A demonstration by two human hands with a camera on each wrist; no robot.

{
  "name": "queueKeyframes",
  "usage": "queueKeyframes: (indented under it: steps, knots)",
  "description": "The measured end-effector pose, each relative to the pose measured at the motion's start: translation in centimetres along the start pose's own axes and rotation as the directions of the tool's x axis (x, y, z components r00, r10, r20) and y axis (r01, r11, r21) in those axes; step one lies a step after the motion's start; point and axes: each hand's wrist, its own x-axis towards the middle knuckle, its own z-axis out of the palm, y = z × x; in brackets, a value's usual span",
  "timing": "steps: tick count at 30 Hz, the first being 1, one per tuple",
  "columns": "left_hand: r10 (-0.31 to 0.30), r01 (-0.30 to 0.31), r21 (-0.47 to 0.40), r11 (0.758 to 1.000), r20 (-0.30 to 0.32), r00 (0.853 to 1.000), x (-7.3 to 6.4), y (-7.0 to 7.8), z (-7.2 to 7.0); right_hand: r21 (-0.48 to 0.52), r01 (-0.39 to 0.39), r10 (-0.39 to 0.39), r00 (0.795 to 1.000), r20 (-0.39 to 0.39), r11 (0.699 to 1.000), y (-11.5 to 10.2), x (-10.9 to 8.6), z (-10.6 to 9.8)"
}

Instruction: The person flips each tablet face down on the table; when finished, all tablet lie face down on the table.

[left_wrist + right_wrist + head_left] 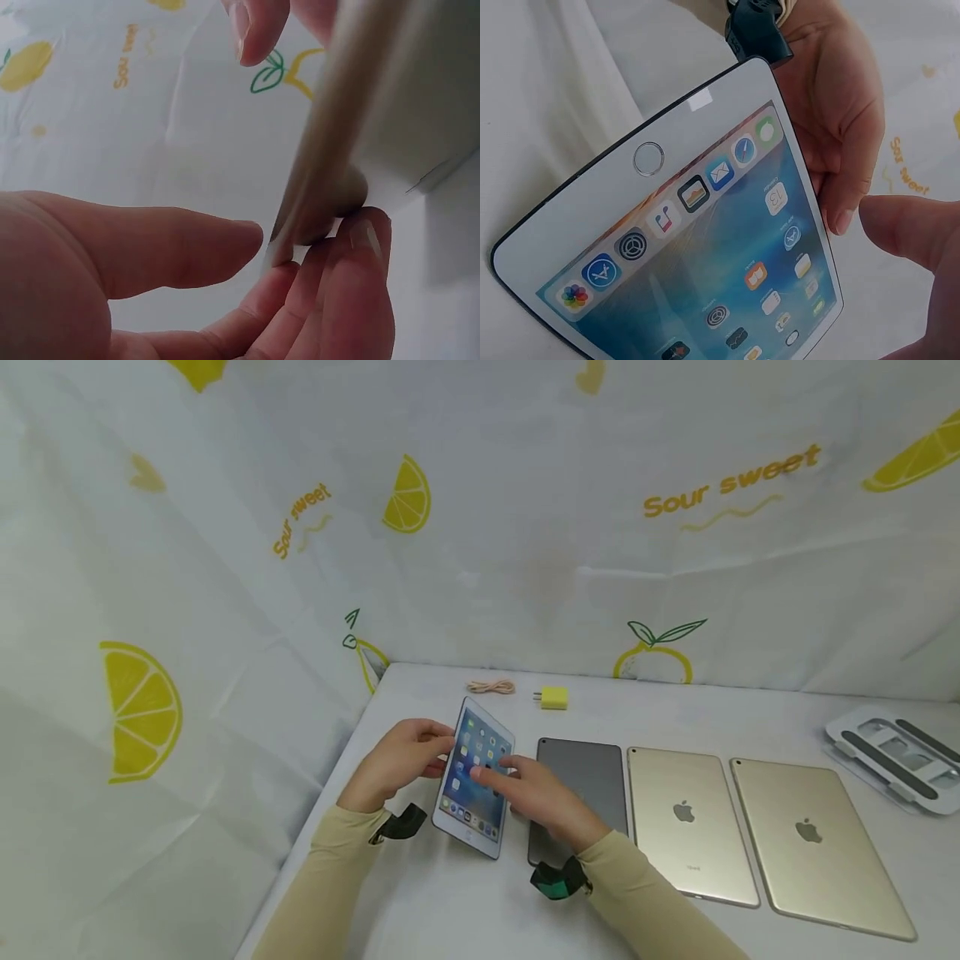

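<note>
A white-framed tablet (474,781) stands tilted above the table, its lit screen facing me and showing app icons. My left hand (401,760) holds its left edge, fingers curled behind it. In the left wrist view the fingers (360,277) touch the tablet's edge (322,142), with the thumb close by. My right hand (543,797) is at the tablet's right side, thumb and index finger stretched out in front of the screen. The right wrist view shows the screen (705,255) and the right thumb (911,232) apart from the glass; its other fingers are hidden there.
Right of my hands lie a dark grey tablet (577,768) and two gold tablets (682,785) (817,835), backs up. A white folding stand (900,756) lies at far right. A coiled cable (491,687) and yellow charger (553,697) sit behind, near the printed curtain (525,568).
</note>
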Motion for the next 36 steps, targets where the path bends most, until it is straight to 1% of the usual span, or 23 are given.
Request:
queueKeyframes:
  steps: [4, 10, 19, 25, 31, 36]
  knots:
    - [-0.006, 0.006, -0.018, 1.0, 0.008, 1.0, 0.1, 0.1, 0.2, 0.026, 0.005, -0.005, 1.0, 0.011, 1.0, 0.1, 0.1, -0.1]
    - [-0.017, 0.017, -0.019, 1.0, -0.007, 1.0, -0.3, 0.3, 0.4, 0.06, -0.006, 0.005, 1.0, 0.024, 0.998, 0.1, 0.3, 0.3]
    - [0.0, 0.0, -0.053, 0.999, 0.008, 1.0, -0.8, 1.0, 0.9, 0.123, 0.019, -0.022, 0.999, 0.024, 0.992, 0.3, 0.4, 0.7]
    - [-0.002, 0.003, -0.077, 0.997, 0.022, 1.0, -0.7, 1.2, 1.2, 0.13, 0.014, -0.017, 1.0, 0.025, 0.991, 0.2, 0.2, 0.6]
    - [0.007, -0.005, -0.08, 0.997, 0.026, 1.0, -0.8, 1.4, 1.3, 0.136, 0.002, -0.006, 1.0, 0.029, 0.991, 0.1, 0.1, 0.6]
    - [0.007, -0.005, -0.087, 0.996, 0.029, 1.0, -1.0, 1.5, 1.4, 0.201, 0.0, -0.01, 0.999, 0.049, 0.98, 0.1, 0.0, 0.5]
